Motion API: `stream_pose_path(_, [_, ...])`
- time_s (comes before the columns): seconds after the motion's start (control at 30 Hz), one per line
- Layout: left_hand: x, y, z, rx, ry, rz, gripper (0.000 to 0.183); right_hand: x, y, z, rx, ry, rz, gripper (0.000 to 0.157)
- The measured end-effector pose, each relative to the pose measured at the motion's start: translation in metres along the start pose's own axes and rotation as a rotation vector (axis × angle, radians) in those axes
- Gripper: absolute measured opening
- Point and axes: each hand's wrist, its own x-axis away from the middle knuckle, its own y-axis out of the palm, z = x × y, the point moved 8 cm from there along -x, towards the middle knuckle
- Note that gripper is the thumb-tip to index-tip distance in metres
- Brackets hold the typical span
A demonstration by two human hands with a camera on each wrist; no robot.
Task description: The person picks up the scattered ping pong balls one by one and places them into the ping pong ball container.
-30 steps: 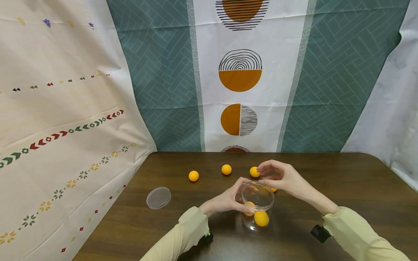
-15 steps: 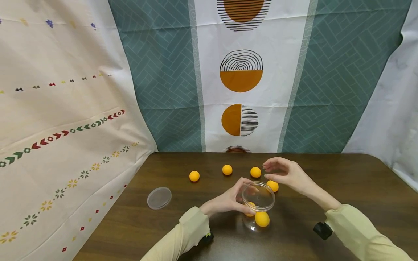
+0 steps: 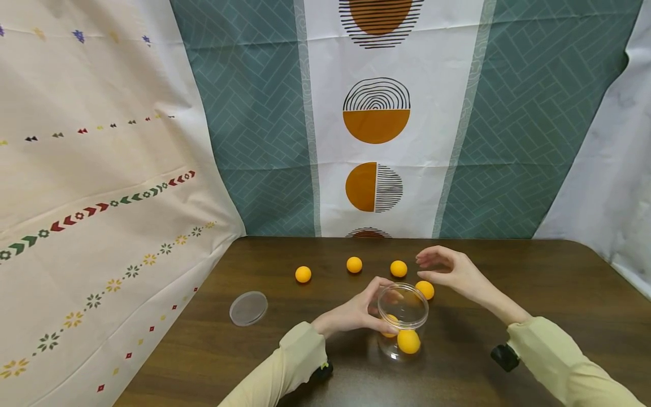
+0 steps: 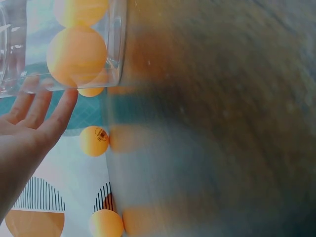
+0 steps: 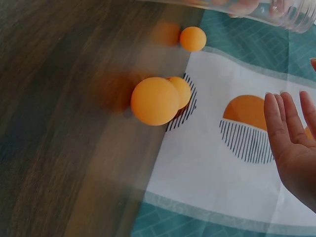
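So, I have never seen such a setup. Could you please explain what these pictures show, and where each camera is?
No machine here: a person works bare-handed. The wide picture comes from a head camera; the two sideways close-ups come from cameras on each wrist. On the brown table stands a clear open jar, gripped by the left hand, with two orange balls inside. Four loose balls lie farther back, and a round disc, probably its lid, lies to the left. The right hand hovers, holding nothing.
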Motion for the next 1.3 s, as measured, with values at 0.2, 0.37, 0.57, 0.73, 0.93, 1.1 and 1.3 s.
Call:
stream_pose_path(0.2, [0.0, 0.0, 0.0, -0.005, 0.001, -0.002, 0.063, 0.001, -0.002, 0.006, 0.005, 0.0, 0.008, 0.031])
stream_pose_path(0.37, [0.0, 0.0, 0.0, -0.006, -0.012, -0.001, 0.064, 0.001, 0.0, 0.006, 0.009, -0.021, -0.003, 0.033])
stream_pose_path(0.57, [0.0, 0.0, 0.001, 0.0, -0.003, -0.001, 0.063, 0.001, -0.001, 0.011, 0.031, -0.018, -0.004, 0.034])
stream_pose_path(0.73, [0.0, 0.0, 0.001, -0.006, -0.004, 0.001, 0.063, 0.002, -0.002, 0.018, 0.05, -0.005, -0.001, 0.034])
stream_pose_path(0.93, [0.0, 0.001, 0.002, -0.006, 0.003, 0.0, 0.063, 0.002, 0.0, 0.027, 0.052, 0.034, -0.023, 0.036])
stream_pose_path(1.1, [0.0, 0.001, 0.002, 0.0, 0.001, 0.0, 0.063, 0.002, 0.004, 0.035, 0.066, 0.06, -0.062, 0.039])
stream_pose_path(1.3, [0.0, 0.001, 0.003, 0.001, -0.002, 0.0, 0.063, 0.003, 0.003, 0.043, 0.087, 0.068, -0.063, 0.04])
